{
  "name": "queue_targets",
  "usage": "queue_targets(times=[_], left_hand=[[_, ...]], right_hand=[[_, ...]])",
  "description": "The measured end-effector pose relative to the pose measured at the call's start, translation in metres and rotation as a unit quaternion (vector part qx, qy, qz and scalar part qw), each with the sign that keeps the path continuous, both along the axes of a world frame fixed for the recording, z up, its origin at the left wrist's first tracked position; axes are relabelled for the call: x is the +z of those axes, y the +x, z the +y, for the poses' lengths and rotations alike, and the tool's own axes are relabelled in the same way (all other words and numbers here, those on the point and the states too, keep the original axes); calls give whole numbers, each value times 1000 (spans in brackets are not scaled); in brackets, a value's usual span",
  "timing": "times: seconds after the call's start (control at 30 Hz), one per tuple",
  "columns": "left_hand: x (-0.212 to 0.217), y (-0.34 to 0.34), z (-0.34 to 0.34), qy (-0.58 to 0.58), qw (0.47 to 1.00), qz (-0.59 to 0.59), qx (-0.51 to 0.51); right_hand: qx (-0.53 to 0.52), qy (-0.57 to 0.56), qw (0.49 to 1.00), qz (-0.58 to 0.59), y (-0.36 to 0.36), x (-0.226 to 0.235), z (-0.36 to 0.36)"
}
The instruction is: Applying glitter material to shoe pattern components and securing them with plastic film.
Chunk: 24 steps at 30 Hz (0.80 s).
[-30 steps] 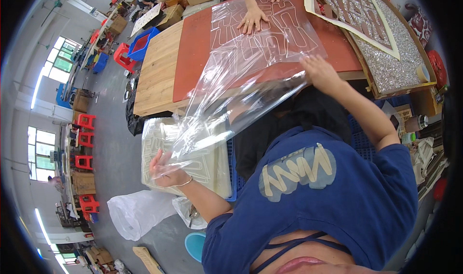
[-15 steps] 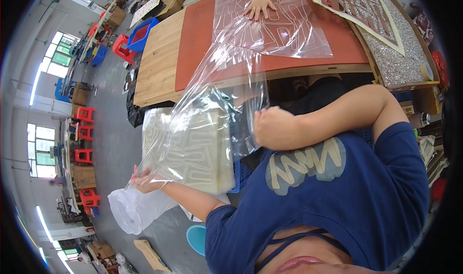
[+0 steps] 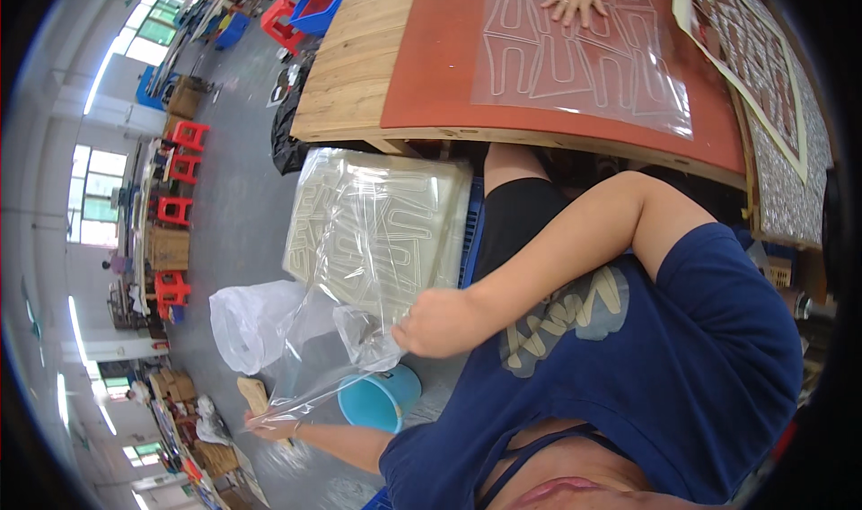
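Note:
A loose clear plastic film (image 3: 310,330) stretches between my two hands. At the lower left my left hand (image 3: 269,424) pinches one edge, and my right hand (image 3: 440,323) is closed in a fist on its gathered other end. Behind the film stands a stack of pale translucent sheets (image 3: 426,214) with moulded loop outlines. On the red mat (image 3: 431,70) of the table lies a clear sheet with similar outlines (image 3: 557,70). Another person's hand (image 3: 575,3) is spread flat on that sheet.
A light-blue bucket (image 3: 395,389) and a whitish plastic bag (image 3: 251,326) stand on the floor near my left arm. The wooden table (image 3: 346,70) edge runs ahead. A glittery grey board (image 3: 790,173) lies at right; red stools (image 3: 175,211) line the far left.
Both my hands have moved down toward me, the right also leftward, drawing the film off the table sheet. The other person's hand still presses on that sheet. My view has shifted.

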State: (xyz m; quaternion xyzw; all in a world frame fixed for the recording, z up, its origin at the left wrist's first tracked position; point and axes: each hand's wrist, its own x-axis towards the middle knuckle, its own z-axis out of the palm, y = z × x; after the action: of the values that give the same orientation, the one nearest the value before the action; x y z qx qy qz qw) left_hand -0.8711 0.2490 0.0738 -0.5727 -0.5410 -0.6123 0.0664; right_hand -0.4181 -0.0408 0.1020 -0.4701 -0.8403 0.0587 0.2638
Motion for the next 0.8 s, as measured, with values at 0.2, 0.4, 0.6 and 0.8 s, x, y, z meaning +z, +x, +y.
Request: queue_targets(times=[0.2,0.4,0.6,0.8], left_hand=[[178,-5,55,37,971,225,-66],[290,199,205,-21,919,348,-183],[268,494,282,57,892,394,-214],[216,680,328,135,889,392,-193]], right_hand=[[-18,-149,972,181,26,-10,48],[-277,-120,927,221,157,-3,128],[-391,-241,828,321,336,-8,156],[-480,-211,803,281,433,-49,162]])
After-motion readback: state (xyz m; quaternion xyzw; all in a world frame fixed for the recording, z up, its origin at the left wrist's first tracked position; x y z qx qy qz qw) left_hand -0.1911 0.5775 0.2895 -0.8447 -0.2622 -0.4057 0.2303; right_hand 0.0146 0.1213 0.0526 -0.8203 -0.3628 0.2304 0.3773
